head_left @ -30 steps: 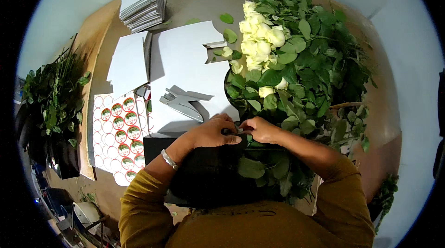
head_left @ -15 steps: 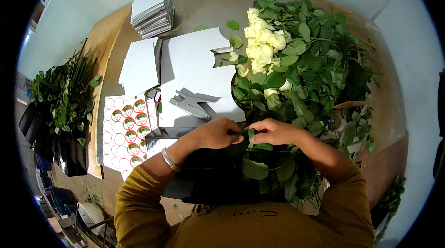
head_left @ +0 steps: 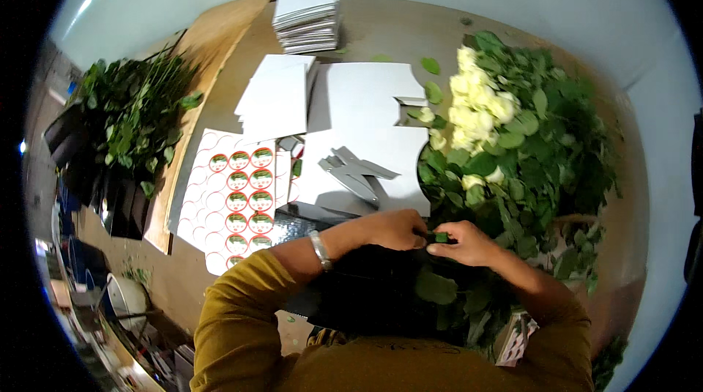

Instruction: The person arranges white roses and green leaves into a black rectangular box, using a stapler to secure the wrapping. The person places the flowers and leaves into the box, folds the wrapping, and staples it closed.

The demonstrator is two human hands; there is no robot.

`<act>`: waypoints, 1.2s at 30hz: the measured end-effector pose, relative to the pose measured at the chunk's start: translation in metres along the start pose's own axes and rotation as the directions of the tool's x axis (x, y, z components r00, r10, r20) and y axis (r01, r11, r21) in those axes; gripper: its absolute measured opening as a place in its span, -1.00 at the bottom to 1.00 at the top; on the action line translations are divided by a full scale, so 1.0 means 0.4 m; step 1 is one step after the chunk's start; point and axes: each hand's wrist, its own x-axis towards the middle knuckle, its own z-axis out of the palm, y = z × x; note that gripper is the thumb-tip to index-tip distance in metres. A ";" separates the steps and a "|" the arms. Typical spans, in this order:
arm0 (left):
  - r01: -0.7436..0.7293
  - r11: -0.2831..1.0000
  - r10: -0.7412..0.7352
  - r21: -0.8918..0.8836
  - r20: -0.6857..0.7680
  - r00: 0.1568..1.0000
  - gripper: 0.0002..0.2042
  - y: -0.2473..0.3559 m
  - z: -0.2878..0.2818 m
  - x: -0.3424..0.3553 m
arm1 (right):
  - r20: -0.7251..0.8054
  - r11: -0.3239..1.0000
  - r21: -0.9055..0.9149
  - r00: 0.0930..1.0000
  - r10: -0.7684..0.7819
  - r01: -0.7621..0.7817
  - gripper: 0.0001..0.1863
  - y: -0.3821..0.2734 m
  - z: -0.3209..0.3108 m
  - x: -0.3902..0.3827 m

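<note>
My left hand (head_left: 399, 229) is closed, its fingertips pinched on the upper edge of a dark black wrapper (head_left: 366, 282). Close beside it, my right hand (head_left: 466, 245) is also in a pinch, at a small green leaf (head_left: 439, 237) between the two hands; what else its fingertips hold is hidden. Large green leaves (head_left: 436, 286) stick out of the wrapper's right side, in shadow beneath my hands. Just beyond the hands, grey-handled pruning shears (head_left: 355, 176) lie on a white cardboard sheet (head_left: 359, 95).
Cream roses (head_left: 476, 103) with dense foliage (head_left: 556, 128) lie at the right. A sheet of round red-rimmed stickers (head_left: 238, 202) is at left, below loose white cards (head_left: 274, 99). A card stack (head_left: 306, 19) stands farther back. Black-wrapped leafy stems (head_left: 128, 128) stand at far left.
The view has swung, so the table and its things sit farther right. My hands stay close together at the wrapper's edge, still pinching.
</note>
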 end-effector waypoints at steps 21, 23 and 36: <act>-0.129 0.978 0.126 0.162 0.028 0.992 -0.69 -0.097 0.075 0.168 | 0.091 0.729 0.663 0.985 0.145 -0.169 -0.39 -0.041 -0.063 0.389; -0.360 0.886 0.382 0.291 -0.019 0.924 -0.78 -0.148 0.099 0.216 | 0.114 0.415 0.896 0.985 0.131 -0.159 -0.26 -0.059 -0.092 0.252; -0.088 0.995 0.089 0.039 -0.018 0.996 -0.73 -0.058 0.005 0.026 | 0.031 0.874 -0.420 0.959 0.282 -0.244 -0.27 -0.057 -0.116 -0.173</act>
